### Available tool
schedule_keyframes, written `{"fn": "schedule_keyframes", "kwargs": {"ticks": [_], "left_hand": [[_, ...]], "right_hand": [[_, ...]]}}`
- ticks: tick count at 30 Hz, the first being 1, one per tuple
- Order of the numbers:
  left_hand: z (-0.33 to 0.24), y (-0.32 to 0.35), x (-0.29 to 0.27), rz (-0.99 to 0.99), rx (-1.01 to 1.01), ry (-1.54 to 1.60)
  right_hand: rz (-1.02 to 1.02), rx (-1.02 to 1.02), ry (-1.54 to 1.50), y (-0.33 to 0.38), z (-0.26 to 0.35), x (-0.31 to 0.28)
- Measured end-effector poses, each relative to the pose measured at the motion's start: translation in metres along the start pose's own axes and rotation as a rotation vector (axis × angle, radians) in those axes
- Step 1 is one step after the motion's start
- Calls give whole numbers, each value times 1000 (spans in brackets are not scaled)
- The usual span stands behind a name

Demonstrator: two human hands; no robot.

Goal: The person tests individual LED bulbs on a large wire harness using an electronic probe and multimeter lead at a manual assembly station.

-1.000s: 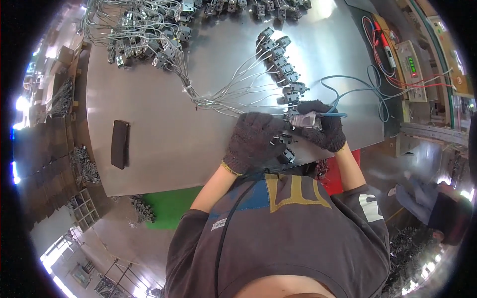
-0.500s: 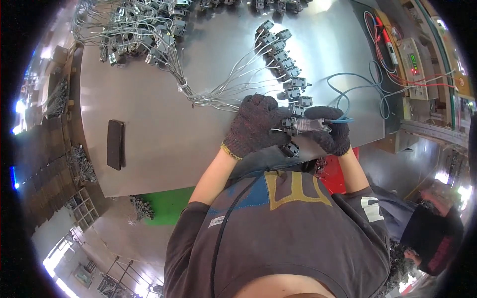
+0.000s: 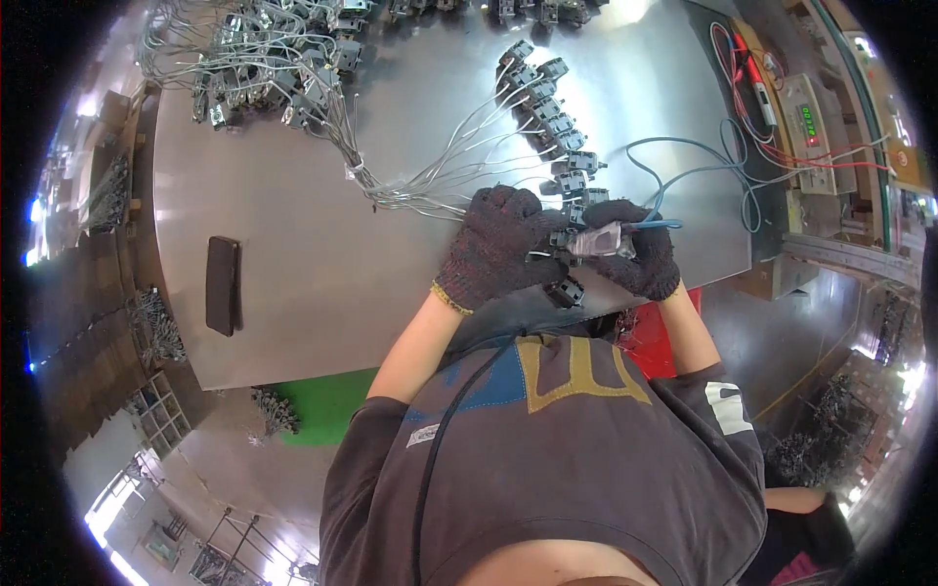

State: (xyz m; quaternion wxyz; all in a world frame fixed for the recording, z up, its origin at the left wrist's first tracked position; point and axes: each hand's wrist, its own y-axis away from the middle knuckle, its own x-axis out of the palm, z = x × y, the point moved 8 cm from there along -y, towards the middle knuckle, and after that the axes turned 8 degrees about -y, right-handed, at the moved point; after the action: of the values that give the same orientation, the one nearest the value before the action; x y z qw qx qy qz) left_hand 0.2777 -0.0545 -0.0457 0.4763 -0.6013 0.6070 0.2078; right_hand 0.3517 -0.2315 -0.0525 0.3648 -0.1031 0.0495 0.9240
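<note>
My gloved hands meet near the table's front edge: left hand (image 3: 496, 242) has thumb and fingers closed about a dark block (image 3: 559, 239), how tightly I can't tell; right hand (image 3: 640, 256) grips a clear-grey handheld plug (image 3: 598, 240) with a blue cable (image 3: 660, 225) coming off it. The block sits between both hands, at the near part of the row, the plug's end right up against it. Whether they're mated I can't tell, gloves cover the contact.

Step in hand, my read: plug being applied to this one block. Next move probably calls for the left steadying the block while the right keeps the plug straight on it, then a clean pull-off.

Just nearer me, a tilted end block (image 3: 565, 292). Beyond my hands, a curved row of blocks (image 3: 559, 124), close together, so neighbours could get bumped. Their grey wires (image 3: 420, 195) gather leftward past my left glove, a snag risk. The blue cable loops on the table at right, could drag.

Farther out: meter (image 3: 811, 132) with lit digits and red probe (image 3: 754, 83) at right; wired heap (image 3: 259, 68) upper left; black flat object (image 3: 222, 286) at left on the metal table (image 3: 293, 195), clear of the work.
</note>
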Motion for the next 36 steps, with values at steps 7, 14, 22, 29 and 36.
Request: {"fn": "schedule_keyframes", "kwargs": {"ticks": [7, 14, 22, 29, 36], "left_hand": [[-2, -4, -7, -4, 1, -7], [-3, -2, -5, -11, 7, -50], [-7, -5, -11, -71, 36, 0], [-5, -2, -10, -92, 39, 13], [-3, 0, -1, -40, 15, -23]], "right_hand": [[12, -48, -101, -4, 29, 6], [46, 0, -20, -2, 31, 6], [90, 41, 3, 2, 8, 9], [105, 23, 37, 3, 3, 9], [86, -172, -22, 4, 38, 9]]}}
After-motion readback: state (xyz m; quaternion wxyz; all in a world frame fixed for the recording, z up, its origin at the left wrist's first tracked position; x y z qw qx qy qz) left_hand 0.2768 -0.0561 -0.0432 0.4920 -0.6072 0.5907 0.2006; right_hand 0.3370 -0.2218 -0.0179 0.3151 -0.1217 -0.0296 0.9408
